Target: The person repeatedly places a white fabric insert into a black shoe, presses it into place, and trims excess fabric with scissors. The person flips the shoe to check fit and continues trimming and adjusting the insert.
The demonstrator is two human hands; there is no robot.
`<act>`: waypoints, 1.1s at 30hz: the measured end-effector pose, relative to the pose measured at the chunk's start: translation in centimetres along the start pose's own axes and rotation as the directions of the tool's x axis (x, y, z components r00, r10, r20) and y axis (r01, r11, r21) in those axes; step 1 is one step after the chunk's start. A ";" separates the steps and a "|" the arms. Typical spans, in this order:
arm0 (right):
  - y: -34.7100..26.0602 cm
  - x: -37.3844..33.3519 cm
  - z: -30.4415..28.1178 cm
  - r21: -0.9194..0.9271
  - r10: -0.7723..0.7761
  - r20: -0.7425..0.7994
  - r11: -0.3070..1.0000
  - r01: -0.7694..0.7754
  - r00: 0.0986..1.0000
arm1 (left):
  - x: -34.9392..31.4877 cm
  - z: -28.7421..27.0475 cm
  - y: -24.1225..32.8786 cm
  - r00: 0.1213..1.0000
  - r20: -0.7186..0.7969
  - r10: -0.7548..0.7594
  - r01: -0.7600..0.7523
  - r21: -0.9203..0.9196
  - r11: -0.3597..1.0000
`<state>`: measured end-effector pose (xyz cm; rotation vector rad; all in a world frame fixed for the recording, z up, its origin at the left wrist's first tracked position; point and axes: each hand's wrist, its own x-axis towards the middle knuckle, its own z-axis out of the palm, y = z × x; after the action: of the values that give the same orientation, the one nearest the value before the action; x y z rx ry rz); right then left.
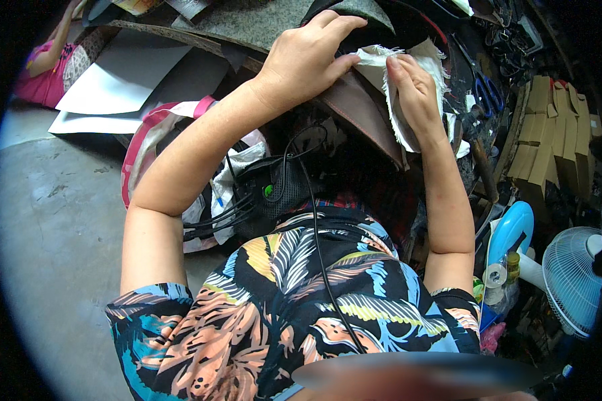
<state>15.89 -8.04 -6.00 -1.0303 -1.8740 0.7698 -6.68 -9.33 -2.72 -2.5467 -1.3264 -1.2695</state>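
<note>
A strip of white cloth [398, 123] with frayed edges hangs from my right hand [418, 90], whose thumb and fingers are closed on it. To its left, my left hand [304, 57] reaches over a dark work surface with thumb and index finger apart. Its thumb tip touches or nearly touches the cloth's upper left edge. Below the hands, a brown leather-like piece [361, 110] with a stitched-looking edge slopes toward my lap. Black material with a red edge curves behind the fingers; what lies under the left fingertips is hidden.
Blue-handled scissors [488, 95] lie right of the cloth. Folded cardboard pieces [548, 140] and a blue-and-white fan [572, 281] stand farther right. A pink-rimmed bag [135, 160] and white sheets [124, 73] are left. A black cable [314, 220] crosses my lap. Another person [43, 73] is at far left.
</note>
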 end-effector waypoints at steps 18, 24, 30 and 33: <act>-0.9 0.1 -0.2 -0.159 -0.131 0.106 0.976 0.146 0.986 | -0.3 -1.8 -1.0 0.976 0.216 0.020 0.024 -0.197 0.980; -1.6 0.2 -0.2 -0.199 -0.215 0.151 0.949 0.243 0.965 | -0.2 -2.5 -1.7 0.931 0.329 0.156 -0.092 -0.201 0.975; -1.4 0.1 -0.3 -0.197 -0.227 0.158 0.946 0.256 0.961 | -0.2 -3.6 -1.6 0.890 0.444 0.106 -0.002 -0.227 0.974; -1.5 0.0 -0.4 -0.219 -0.248 0.174 0.934 0.283 0.953 | -0.6 -3.2 -1.1 0.947 0.321 -0.003 0.110 -0.316 0.942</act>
<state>15.67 -8.71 -4.63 -0.8581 -2.2189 0.4737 -9.75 -10.13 -1.38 -3.0779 -1.3419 -1.2210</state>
